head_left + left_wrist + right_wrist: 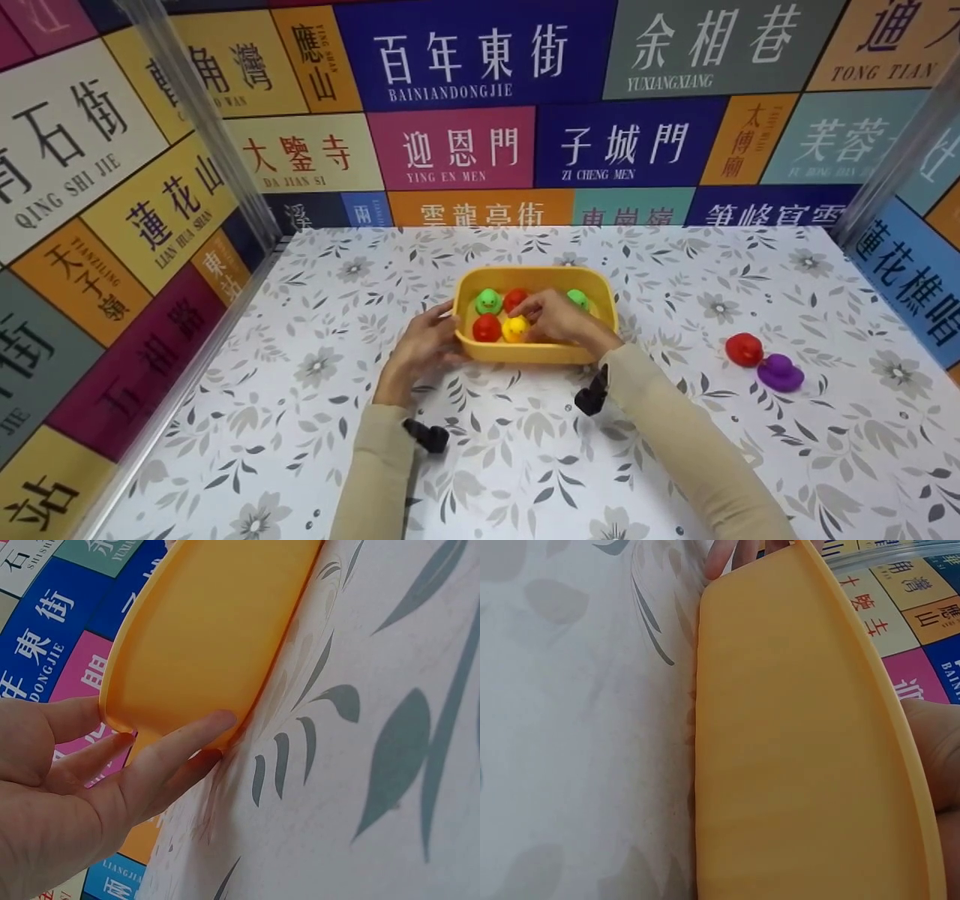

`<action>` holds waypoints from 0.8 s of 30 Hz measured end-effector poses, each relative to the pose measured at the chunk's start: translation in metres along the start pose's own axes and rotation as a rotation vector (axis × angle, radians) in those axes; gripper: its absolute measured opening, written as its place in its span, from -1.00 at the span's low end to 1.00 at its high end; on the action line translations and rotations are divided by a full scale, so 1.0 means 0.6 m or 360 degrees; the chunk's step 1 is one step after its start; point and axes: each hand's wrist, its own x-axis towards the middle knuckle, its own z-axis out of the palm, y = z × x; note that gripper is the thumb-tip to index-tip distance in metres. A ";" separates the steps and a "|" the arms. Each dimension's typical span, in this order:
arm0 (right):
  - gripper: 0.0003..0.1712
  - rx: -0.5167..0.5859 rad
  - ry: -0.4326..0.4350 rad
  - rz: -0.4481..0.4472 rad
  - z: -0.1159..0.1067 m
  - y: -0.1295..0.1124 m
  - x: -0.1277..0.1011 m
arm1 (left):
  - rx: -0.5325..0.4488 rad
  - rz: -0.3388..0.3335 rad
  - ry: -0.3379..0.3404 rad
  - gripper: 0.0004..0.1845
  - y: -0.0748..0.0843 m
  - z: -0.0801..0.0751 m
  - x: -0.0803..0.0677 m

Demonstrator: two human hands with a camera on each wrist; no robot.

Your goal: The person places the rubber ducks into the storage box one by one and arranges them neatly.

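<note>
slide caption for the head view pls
Left hand touches a yellow tub while the right hand reaches among its toy ducks.

A booth-like tabletop station, its wider premises not identifiable. The surface (487, 472), covered in a grey-and-white floral print, is enclosed by a back panel (472, 60), a left panel (90, 322) and a right panel (922, 277), all printed with coloured blocks of Chinese place names and romanized lettering. Clear strips (199, 112) line the corners, and black wrist devices (429, 436) suggest a recording set-up.
</note>
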 end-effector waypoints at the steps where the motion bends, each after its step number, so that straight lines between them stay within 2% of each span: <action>1: -0.53 0.0007 0.0005 0.0004 0.000 0.001 -0.001 | -0.0005 0.0011 -0.0009 -0.42 -0.001 0.000 0.000; 6: -0.52 0.0028 0.0014 -0.0015 -0.004 0.004 -0.007 | 0.0001 0.0061 -0.0035 -0.42 -0.003 0.000 0.002; 12: -0.55 0.0021 0.0054 -0.0010 -0.022 -0.001 -0.033 | 0.0008 0.0026 -0.0013 -0.42 -0.004 -0.001 0.001; 17: -0.57 0.0022 0.0128 -0.0103 -0.053 0.000 -0.069 | 0.0022 0.0032 -0.0013 -0.41 -0.004 -0.001 0.000; 24: -0.58 0.0012 0.0281 -0.0177 -0.113 0.014 -0.142 | 0.0022 0.0040 -0.0012 -0.42 -0.002 0.000 -0.001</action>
